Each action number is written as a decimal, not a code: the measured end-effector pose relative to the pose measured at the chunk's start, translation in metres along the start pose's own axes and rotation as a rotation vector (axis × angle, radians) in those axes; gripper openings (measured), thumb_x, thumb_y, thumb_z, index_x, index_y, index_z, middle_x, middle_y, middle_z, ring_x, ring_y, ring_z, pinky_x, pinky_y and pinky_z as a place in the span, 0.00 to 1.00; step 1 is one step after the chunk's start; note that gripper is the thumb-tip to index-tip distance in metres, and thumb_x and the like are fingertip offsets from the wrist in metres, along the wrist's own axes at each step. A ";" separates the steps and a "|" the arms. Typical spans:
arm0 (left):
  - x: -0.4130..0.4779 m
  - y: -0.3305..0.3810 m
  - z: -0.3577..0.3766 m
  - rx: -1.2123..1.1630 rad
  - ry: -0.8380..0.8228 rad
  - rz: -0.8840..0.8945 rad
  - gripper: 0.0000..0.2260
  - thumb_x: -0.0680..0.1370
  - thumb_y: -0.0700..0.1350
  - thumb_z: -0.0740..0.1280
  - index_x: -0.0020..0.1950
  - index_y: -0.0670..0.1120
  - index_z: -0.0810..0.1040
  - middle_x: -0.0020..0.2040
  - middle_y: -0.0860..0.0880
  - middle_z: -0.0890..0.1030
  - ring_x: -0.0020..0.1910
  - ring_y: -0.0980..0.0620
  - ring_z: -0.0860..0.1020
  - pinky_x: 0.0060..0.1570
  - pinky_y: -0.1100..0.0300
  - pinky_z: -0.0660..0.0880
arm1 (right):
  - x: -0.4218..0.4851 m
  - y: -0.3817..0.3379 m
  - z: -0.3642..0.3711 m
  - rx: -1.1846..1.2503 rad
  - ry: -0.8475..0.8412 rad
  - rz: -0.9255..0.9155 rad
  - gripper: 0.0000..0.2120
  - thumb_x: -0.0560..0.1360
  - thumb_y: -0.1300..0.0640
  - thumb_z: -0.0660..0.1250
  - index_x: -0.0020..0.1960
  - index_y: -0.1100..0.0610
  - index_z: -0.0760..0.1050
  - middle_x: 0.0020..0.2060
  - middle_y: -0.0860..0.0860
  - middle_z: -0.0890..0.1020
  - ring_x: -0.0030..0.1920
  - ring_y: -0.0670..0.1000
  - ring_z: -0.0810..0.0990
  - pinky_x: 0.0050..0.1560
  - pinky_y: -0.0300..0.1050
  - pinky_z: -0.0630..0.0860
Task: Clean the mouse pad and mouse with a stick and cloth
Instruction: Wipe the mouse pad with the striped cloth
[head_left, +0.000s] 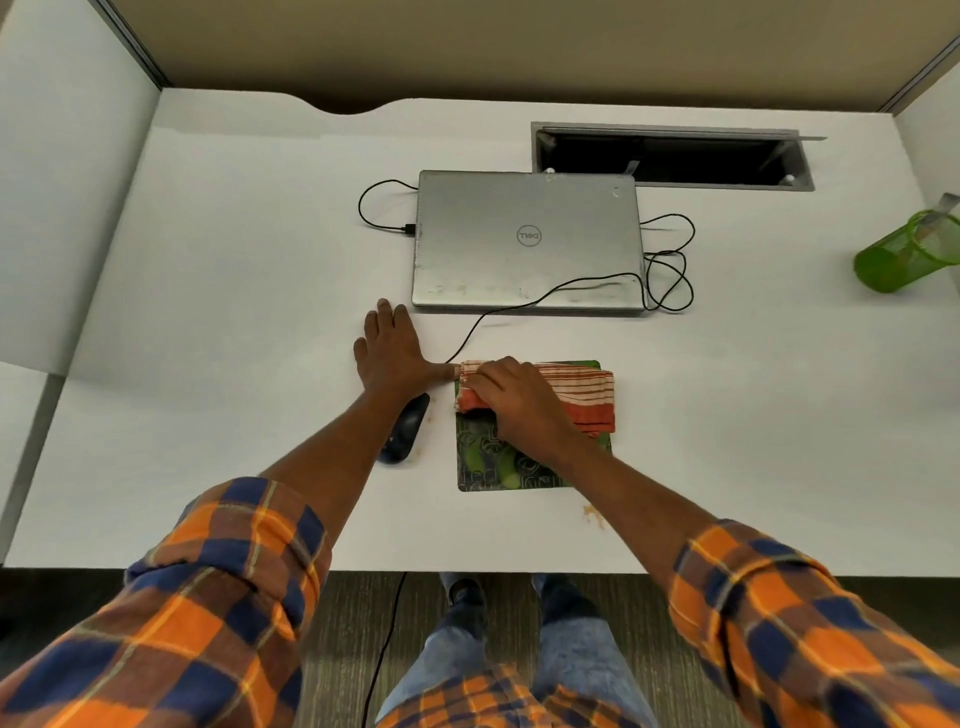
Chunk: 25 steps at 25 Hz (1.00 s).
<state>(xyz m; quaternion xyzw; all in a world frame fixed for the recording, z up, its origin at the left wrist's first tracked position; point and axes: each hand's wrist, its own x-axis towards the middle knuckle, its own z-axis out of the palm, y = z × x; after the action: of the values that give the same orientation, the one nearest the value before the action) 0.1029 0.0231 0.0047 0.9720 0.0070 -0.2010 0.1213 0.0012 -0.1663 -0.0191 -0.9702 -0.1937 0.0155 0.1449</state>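
Right hand (511, 397) pressed flat, fingers together, on a folded orange striped cloth (582, 397); not gripping it, pushing it down onto the far part of the mouse pad (485, 462). Left hand (390, 349) spread open, palm down on the bare counter (234, 322) just beside the pad's far left corner, thumb touching the cloth's edge; holds nothing. Mouse (405, 428) lies under the left forearm, off the pad, just beside its left edge, its cable running toward the closed laptop (527, 241) nearer the far edge. Green mesh holder (906, 252) at the right edge. No stick identifiable. Judgement: pad wiping under way, near half not yet covered by the cloth; mouse cleaning and stick work appear still to do
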 end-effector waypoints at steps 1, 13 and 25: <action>0.001 0.000 0.000 -0.002 -0.004 0.000 0.62 0.65 0.71 0.79 0.86 0.44 0.51 0.87 0.42 0.49 0.86 0.40 0.49 0.81 0.38 0.56 | -0.005 0.007 0.001 0.022 0.024 0.030 0.26 0.71 0.69 0.71 0.68 0.58 0.78 0.63 0.55 0.81 0.62 0.57 0.76 0.58 0.54 0.74; 0.000 0.001 -0.003 -0.014 -0.031 0.000 0.63 0.65 0.71 0.79 0.86 0.43 0.50 0.87 0.42 0.48 0.86 0.40 0.48 0.80 0.37 0.56 | -0.033 0.035 -0.004 -0.025 0.204 0.275 0.19 0.76 0.63 0.73 0.66 0.55 0.78 0.59 0.53 0.82 0.59 0.55 0.77 0.59 0.53 0.74; 0.000 -0.001 -0.003 -0.017 -0.039 0.014 0.63 0.66 0.72 0.78 0.86 0.43 0.48 0.87 0.42 0.46 0.86 0.40 0.46 0.82 0.37 0.54 | -0.056 0.042 0.004 0.023 0.268 0.165 0.11 0.80 0.65 0.68 0.60 0.60 0.82 0.54 0.57 0.86 0.56 0.57 0.82 0.57 0.54 0.79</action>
<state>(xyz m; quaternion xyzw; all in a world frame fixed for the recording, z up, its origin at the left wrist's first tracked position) 0.1037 0.0244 0.0073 0.9669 -0.0004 -0.2188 0.1311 -0.0357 -0.2237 -0.0367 -0.9745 -0.0920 -0.1000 0.1786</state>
